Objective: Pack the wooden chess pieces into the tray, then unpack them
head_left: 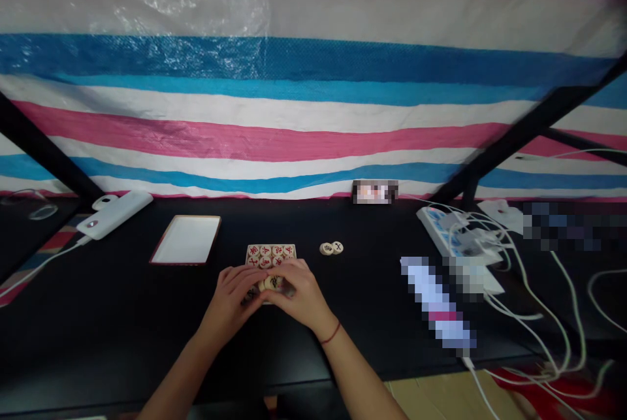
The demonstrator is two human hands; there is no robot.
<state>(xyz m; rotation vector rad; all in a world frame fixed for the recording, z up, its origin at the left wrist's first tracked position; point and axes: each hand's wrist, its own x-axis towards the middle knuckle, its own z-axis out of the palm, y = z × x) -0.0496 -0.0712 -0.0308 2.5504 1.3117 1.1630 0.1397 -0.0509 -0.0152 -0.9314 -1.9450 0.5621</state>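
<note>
A small box (247, 251) of round Chinese chess pieces lies on the black table in front of me. Red-marked pieces (265, 251) fill its far rows, and black-marked ones show partly in the near part. My left hand (236, 292) and my right hand (301, 294) meet over the near half, fingers curled together. Between the fingertips they pinch pale Chinese chess pieces (274, 282), one with a black character facing up. How many they hold is hidden by the fingers. Two loose pieces (331, 248) lie right of the box, one overlapping the other.
An open box lid (189, 240) with a white inside lies to the left. Beyond it is a white device (115, 214) on a cable. At right are a power strip (435, 227), tangled white cables and a blurred phone (435, 302). A striped sheet (294, 139) hangs behind.
</note>
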